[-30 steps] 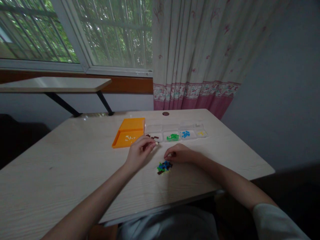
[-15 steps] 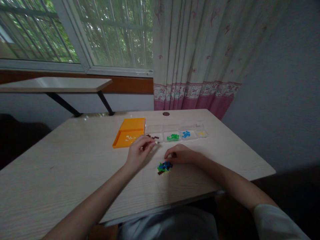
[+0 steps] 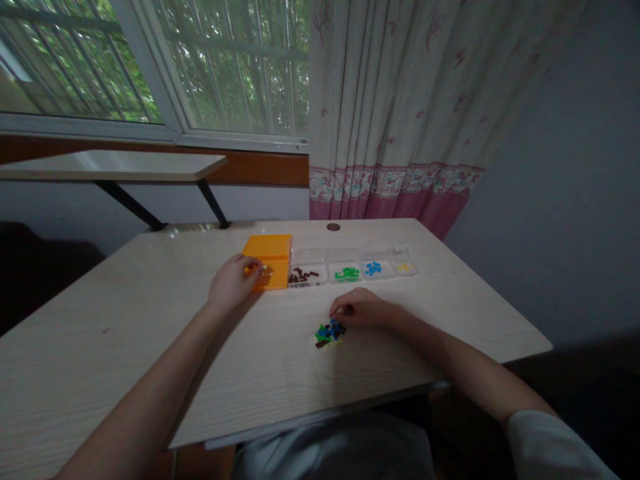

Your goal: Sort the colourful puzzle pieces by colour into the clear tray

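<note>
My left hand hovers at the near compartment of the open orange case. Its fingers are drawn together at the small white pieces lying there; whether one is between them I cannot make out. My right hand rests at the far edge of a small pile of mixed building bricks, blue, green, dark brown and pale yellow. Its thumb and forefinger come together by the blue bricks, and what they hold is too small to tell.
Right of the orange case lie clear plastic boxes with brown bricks, green bricks, blue bricks and a few yellow pieces. A raised shelf stands at the back left of the wooden table.
My left hand has moved left, from in front of the brown bricks with a small whitish piece at its fingertips, to the orange case. My right hand has stayed by the pile.
</note>
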`<state>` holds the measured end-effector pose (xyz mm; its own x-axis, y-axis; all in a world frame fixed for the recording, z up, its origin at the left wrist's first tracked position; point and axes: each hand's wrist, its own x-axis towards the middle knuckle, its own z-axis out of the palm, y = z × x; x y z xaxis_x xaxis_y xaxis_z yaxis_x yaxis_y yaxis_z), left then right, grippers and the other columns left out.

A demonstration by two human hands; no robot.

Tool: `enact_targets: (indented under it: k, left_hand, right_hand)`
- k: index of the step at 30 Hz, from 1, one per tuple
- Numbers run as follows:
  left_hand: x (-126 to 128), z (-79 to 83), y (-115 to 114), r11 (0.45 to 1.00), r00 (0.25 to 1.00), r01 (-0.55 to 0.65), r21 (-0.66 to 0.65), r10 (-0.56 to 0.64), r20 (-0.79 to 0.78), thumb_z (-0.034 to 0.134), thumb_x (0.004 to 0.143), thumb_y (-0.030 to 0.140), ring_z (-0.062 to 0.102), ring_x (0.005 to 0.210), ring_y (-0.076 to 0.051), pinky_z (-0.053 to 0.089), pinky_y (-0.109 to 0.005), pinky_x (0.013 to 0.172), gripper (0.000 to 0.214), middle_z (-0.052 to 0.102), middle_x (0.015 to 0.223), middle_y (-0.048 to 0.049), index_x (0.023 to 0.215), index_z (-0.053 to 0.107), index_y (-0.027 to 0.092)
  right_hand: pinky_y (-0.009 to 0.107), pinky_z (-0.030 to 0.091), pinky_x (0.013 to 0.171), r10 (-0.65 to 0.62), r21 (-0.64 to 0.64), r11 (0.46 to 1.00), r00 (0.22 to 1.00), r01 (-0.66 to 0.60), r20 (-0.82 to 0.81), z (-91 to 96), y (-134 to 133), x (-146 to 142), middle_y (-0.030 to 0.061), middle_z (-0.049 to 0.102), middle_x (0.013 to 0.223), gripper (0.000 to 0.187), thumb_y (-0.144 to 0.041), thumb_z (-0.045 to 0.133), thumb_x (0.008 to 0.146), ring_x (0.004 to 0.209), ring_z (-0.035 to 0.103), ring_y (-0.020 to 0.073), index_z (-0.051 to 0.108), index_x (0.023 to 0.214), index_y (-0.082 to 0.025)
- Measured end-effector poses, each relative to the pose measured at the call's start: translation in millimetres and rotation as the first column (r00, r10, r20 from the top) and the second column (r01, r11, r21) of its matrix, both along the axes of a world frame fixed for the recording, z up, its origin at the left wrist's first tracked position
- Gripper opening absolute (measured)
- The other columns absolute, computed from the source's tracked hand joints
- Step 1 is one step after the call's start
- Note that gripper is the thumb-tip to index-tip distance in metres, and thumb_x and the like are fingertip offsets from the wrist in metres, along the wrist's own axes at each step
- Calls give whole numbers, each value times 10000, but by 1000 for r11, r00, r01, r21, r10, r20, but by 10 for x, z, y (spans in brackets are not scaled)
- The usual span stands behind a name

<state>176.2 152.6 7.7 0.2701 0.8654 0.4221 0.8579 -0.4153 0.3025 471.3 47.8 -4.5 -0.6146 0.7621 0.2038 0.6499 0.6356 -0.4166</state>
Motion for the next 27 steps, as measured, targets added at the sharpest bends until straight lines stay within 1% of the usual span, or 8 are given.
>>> enact_targets:
  k: [6,9,11,13,17,21,23,27]
  left_hand:
    - [24,-44,-14,998,1000,6,-61,-7,-16,502,756,323,557,738,-217,398,-305,643,192,586,876,-86,766,648,199]
    - [66,-48,-46,999,1000,21,-36,-20,6,480,771,327,559,767,-215,408,-302,669,218,587,886,-87,791,645,186]
    - [108,-43,-82,997,997,74,-5,-74,13,460,787,335,556,791,-210,417,-296,692,241,588,889,-83,820,637,176]
    - [180,-31,-152,985,985,171,8,-171,15,444,799,332,554,804,-198,424,-286,710,251,589,887,-75,847,630,170]
    - [410,-11,-393,927,927,374,-12,-374,18,440,818,303,555,777,-163,428,-247,683,229,584,864,-54,883,618,174]
    - [630,-22,-630,811,815,579,-88,-578,39,437,827,231,552,770,-136,426,-216,665,186,584,835,-41,877,609,182]
    - [696,-35,-697,771,779,625,-123,-626,36,447,821,210,550,772,-136,425,-220,677,169,586,818,-36,857,609,183]
    - [744,-64,-736,739,758,646,-193,-650,49,469,808,196,546,740,-131,422,-220,672,150,588,790,-34,812,618,178]
  right_hand:
    - [161,354,555,2,18,1000,999,-3,47,-4,34,63,-17,636,642,187,-214,499,796,554,538,80,658,895,-215]
    - [165,360,566,31,-10,999,998,-31,55,24,38,116,-11,643,658,197,-233,512,796,566,545,83,659,926,-216]
    - [164,365,567,55,-41,998,997,-53,55,45,35,139,-14,638,643,208,-264,549,774,561,547,83,661,944,-219]
    - [163,368,566,58,-60,997,997,-54,54,62,29,140,-15,638,637,225,-290,575,754,557,546,82,665,949,-220]
    - [158,354,541,42,-69,997,998,-38,53,71,19,87,-13,637,624,193,-282,580,753,533,526,72,682,899,-209]
    - [151,341,520,18,-41,999,999,-16,41,35,18,41,-30,603,565,162,-239,587,738,487,493,61,680,867,-207]
    - [148,341,516,14,-42,999,1000,-13,23,11,22,36,-37,585,552,165,-239,590,735,482,488,59,670,875,-203]
    - [143,343,513,19,-56,998,1000,-20,-15,-19,28,35,-48,557,543,171,-241,586,738,482,477,56,649,888,-191]
